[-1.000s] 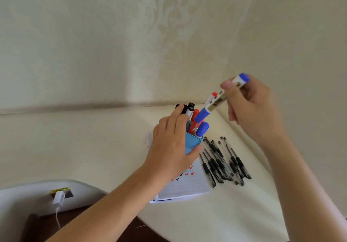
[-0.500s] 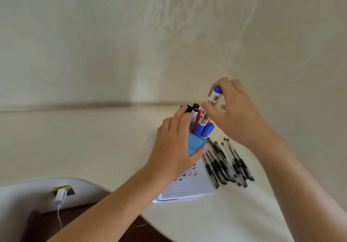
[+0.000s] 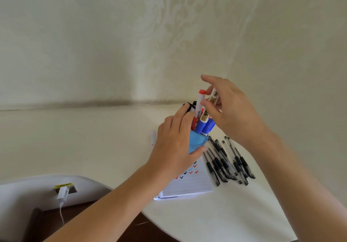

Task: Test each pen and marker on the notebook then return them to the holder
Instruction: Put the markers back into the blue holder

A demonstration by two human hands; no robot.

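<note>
Lowered since a second ago, blue marker (image 3: 203, 126) now stands cap-down among others in blue holder (image 3: 197, 142), my right hand (image 3: 237, 110) pinching its barrel to guide it, my left hand (image 3: 172, 147) gripping the holder against tipping, beside notebook (image 3: 189, 185).

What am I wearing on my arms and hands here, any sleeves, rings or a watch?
Nothing visible. The left forearm and right forearm are bare to the frame's edge, no sleeves, watch or bracelet. The left hand and right hand show no gloves or rings.
</note>
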